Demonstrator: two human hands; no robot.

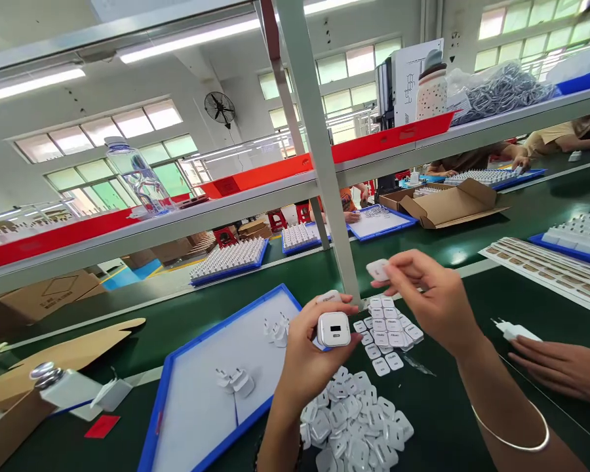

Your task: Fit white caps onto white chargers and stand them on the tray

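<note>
My left hand (309,357) is closed around a white USB charger (334,335), its port face turned towards me. Behind it, between the same fingers, shows another white piece (328,297), partly hidden. Up and to the right, my right hand (430,295) pinches a small white cover plate (377,269) between thumb and fingers, apart from the charger. Beneath both hands lies a heap of loose white cover plates (356,419). Just beyond it, more plates (387,322) lie in flat overlapping rows.
Left of the heap, a blue-rimmed tray (191,400) holds several plug chargers (236,380). At right, another person's hand (565,367) touches a white plug charger (516,331). A metal post (319,151) rises ahead. A white bottle (69,390) and red card (102,426) lie left.
</note>
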